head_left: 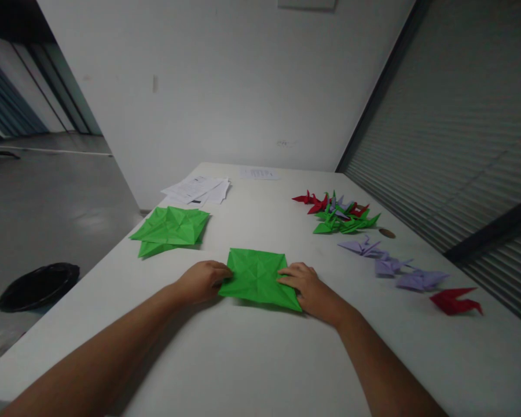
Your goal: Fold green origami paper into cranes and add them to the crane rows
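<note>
On the white surface (260, 365), left hand (203, 281) and right hand (309, 288) clamp fingers on a square green paper sheet (257, 277), likely flimsy, best edge-held.

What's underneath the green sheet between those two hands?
Along the near edge of the green sheet, shadowed white table shows. Whatever lies directly beneath is covered, so I can't tell whether anything else is there.

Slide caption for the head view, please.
Left hand and right hand touch opposite sides of a creased green paper on a white table, folded paper birds to the right.
</note>
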A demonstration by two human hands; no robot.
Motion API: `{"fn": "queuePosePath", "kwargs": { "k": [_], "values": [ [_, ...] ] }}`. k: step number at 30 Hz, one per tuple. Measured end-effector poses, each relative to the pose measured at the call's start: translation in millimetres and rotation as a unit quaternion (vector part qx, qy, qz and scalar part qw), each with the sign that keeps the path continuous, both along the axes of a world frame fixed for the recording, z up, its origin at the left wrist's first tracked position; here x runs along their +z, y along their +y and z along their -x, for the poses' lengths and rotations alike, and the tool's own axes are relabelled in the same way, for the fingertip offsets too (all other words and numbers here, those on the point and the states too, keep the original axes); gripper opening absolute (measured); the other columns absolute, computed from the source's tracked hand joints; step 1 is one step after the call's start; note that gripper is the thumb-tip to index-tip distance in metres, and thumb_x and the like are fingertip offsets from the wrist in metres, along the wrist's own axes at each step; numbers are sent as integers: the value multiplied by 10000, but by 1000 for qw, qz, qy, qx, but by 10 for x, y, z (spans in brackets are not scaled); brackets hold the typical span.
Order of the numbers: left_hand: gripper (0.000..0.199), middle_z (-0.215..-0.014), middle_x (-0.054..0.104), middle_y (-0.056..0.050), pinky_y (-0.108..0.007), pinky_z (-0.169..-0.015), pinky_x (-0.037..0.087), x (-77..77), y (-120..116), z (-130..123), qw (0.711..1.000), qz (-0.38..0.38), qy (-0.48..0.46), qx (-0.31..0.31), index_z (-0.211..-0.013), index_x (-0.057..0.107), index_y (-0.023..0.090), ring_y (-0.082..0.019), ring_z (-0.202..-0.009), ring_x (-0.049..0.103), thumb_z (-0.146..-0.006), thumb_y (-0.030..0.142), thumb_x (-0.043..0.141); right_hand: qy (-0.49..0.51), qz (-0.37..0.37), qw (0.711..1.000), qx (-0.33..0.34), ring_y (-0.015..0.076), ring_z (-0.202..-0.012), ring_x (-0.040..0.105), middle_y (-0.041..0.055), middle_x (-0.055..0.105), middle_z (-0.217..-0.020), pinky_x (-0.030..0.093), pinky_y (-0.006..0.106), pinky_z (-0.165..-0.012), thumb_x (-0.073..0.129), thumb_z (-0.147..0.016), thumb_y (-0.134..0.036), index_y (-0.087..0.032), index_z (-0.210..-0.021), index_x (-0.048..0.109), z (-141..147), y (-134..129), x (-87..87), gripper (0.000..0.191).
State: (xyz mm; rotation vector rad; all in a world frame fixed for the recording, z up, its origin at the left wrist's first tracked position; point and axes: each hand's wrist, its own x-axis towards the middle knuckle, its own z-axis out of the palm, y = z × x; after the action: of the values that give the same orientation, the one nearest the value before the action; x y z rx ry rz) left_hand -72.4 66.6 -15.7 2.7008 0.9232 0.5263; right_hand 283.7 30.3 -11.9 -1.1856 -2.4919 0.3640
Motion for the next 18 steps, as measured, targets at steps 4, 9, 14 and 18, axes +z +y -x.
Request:
{"fn": "queuePosePath", "kwargs": {
  "k": [4, 9, 14, 18],
  "values": [
    [352, -966, 787, -96, -320, -845, 567, -10, 13, -4, 1000, -4, -22, -7, -1074, 769, 199, -231, -914, 732, -781, 93, 604, 6, 0, 1000, 10, 269, -1179, 573, 121, 729, -1266, 458, 501, -1045, 588, -790, 47, -199, -1108, 788, -4, 9, 46, 449],
    [257, -873, 768, -91, -299, -799, 537, 32, -2, -15, 999, 26, -37, 17, -1014, 780, 193, -216, -846, 710, -821, 139, 619, 30, -4, 999, 28, 261, -1111, 619, 131, 753, -1208, 496, 475, -992, 724, -823, -33, -188, -1036, 787, -23, 34, 59, 271],
    [159, -769, 723, -45, -248, -675, 458, 58, 5, -6, 990, 91, -62, 92, -870, 764, 168, -156, -690, 637, -882, 232, 619, 68, 22, 997, 25, 241, -1032, 672, 97, 781, -1075, 534, 415, -942, 775, -892, -240, -202, -994, 785, 0, 2, 107, 109],
    [168, -664, 664, 2, -231, -606, 389, 60, 26, -3, 978, 137, -86, 134, -759, 703, 160, -121, -604, 550, -868, 274, 644, 93, 58, 993, -32, 217, -890, 679, 73, 741, -911, 546, 339, -806, 693, -944, -296, -180, -922, 774, 33, -41, 149, 144]
  ]
}}
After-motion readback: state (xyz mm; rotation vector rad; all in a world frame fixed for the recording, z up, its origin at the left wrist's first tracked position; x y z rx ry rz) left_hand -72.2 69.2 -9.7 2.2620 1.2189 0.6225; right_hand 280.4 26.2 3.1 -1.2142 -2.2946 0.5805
